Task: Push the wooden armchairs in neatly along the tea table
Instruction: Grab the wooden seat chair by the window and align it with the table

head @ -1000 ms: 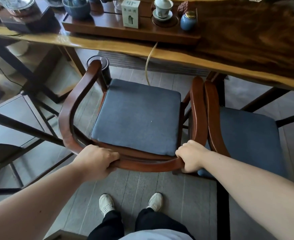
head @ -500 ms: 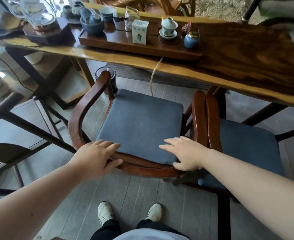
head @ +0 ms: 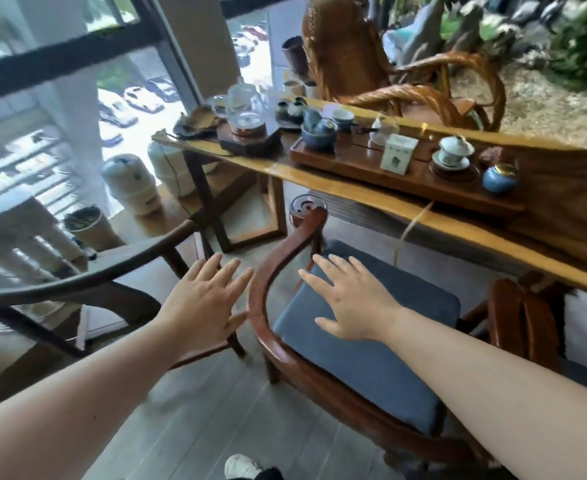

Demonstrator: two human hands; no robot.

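A reddish wooden armchair with a blue seat cushion stands partly under the long tea table. A second armchair of the same wood sits tight against its right side. To the left stands a darker wooden armchair, farther from the table. My left hand hovers open between the dark chair and the red chair's left arm, its thumb near that rail. My right hand is open above the blue cushion, holding nothing.
A wooden tea tray with cups, a white box and a blue jar sits on the table. A glass kettle stands at its left end. White canisters and a bin stand by the window.
Both hands have let go of the red armchair's back rail and spread open. They moved left and forward, and my view swung up and to the left toward the dark chair.
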